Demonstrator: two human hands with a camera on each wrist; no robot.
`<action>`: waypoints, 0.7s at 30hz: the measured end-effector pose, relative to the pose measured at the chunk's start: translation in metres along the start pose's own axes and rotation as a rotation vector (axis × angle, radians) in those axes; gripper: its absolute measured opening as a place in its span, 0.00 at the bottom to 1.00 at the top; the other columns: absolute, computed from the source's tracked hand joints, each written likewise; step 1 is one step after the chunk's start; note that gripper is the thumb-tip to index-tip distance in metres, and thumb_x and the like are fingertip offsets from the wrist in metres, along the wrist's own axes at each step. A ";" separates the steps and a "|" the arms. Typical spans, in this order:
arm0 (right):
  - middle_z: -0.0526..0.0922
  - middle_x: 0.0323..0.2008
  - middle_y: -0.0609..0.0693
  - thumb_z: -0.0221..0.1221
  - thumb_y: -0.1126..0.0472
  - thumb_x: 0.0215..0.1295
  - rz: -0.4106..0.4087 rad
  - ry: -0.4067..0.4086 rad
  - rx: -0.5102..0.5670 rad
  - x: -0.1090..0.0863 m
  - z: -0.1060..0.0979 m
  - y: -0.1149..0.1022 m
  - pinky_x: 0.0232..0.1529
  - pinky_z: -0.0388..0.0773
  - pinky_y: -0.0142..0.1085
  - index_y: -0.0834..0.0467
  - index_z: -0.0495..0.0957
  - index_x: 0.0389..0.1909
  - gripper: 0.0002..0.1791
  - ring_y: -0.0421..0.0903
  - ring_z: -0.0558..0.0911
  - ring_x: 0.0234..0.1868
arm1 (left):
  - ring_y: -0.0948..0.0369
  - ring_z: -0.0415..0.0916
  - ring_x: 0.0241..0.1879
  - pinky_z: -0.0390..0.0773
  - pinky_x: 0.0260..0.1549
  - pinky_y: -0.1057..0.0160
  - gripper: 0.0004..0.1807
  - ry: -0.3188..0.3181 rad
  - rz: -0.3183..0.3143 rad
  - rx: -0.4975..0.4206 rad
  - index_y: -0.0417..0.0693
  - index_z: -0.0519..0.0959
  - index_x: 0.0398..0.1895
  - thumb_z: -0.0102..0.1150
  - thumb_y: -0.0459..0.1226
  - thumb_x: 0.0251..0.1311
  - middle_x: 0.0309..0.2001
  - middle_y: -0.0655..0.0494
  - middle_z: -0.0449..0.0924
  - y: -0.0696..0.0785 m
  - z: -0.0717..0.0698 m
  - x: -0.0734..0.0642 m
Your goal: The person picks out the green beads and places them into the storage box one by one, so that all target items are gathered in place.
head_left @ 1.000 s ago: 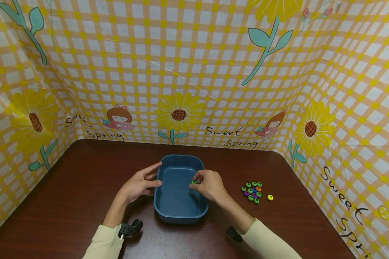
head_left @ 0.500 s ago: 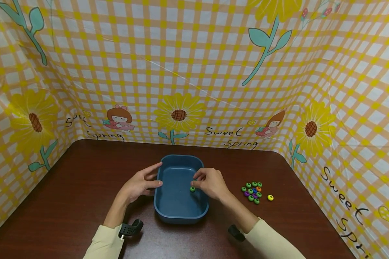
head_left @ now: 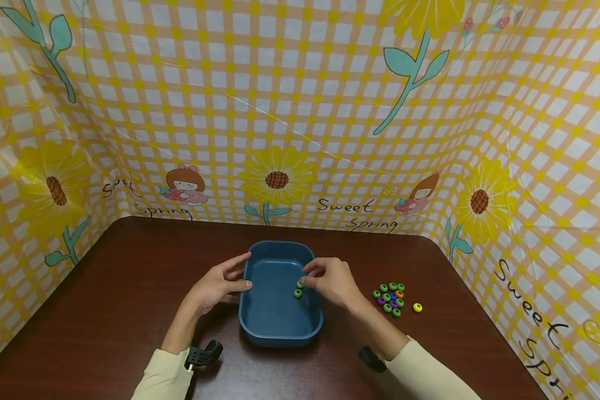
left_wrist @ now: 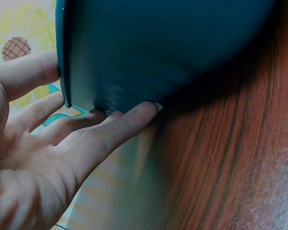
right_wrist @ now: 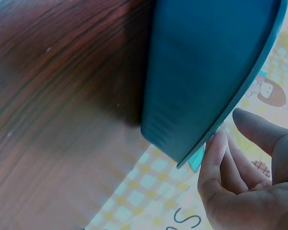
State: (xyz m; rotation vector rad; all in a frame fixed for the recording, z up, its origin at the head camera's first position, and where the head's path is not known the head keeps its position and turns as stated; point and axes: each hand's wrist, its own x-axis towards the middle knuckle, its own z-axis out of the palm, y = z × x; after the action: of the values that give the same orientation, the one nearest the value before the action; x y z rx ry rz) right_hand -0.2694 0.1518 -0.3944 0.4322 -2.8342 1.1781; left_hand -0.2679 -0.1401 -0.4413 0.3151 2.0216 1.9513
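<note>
A dark blue rectangular tub (head_left: 280, 336) stands on the brown table. My left hand (head_left: 212, 288) holds its left wall, thumb over the rim and fingers along the outside, as the left wrist view shows. Two green beads, a nearer one (head_left: 298, 294) and one right at the thumb tip (head_left: 300, 284), show inside at the tub's right side. My right hand (head_left: 332, 280) is over the right rim; in the right wrist view its thumb (right_wrist: 259, 127) stands apart from the bent fingers (right_wrist: 214, 160). The tub's inside is hidden in both wrist views.
Right of the tub, a cluster of several beads, mostly green (head_left: 393, 286), with purple, blue and orange (head_left: 399, 294) ones, lies on the table (head_left: 130, 311). One yellow bead (head_left: 418, 307) lies apart. Patterned cloth (head_left: 300, 111) encloses the table's back and sides.
The green beads have come out of my right fingers into the tub, first one, then a second. My right hand has drawn slightly right. The left hand keeps its place.
</note>
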 end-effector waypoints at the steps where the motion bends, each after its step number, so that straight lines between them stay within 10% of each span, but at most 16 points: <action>1: 0.87 0.28 0.45 0.71 0.60 0.60 0.003 0.004 -0.003 -0.001 -0.002 0.001 0.33 0.81 0.35 0.58 0.88 0.42 0.10 0.39 0.82 0.30 | 0.38 0.77 0.61 0.83 0.50 0.42 0.41 -0.001 0.000 0.001 0.48 0.54 0.81 0.61 0.31 0.68 0.74 0.31 0.60 0.000 0.000 0.000; 21: 0.87 0.29 0.47 0.68 0.58 0.63 0.036 0.049 -0.073 -0.021 -0.050 0.033 0.29 0.77 0.35 0.57 0.87 0.44 0.10 0.40 0.80 0.28 | 0.39 0.80 0.58 0.85 0.45 0.43 0.40 0.053 -0.002 0.016 0.46 0.56 0.80 0.60 0.27 0.66 0.72 0.29 0.64 0.002 0.003 0.001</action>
State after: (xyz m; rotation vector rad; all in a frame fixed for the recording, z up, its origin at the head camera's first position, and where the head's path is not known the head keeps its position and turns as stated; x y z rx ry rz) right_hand -0.2615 0.2141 -0.3848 0.3443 -2.8437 1.0709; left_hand -0.2674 -0.1368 -0.4390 0.2679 2.0703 1.9630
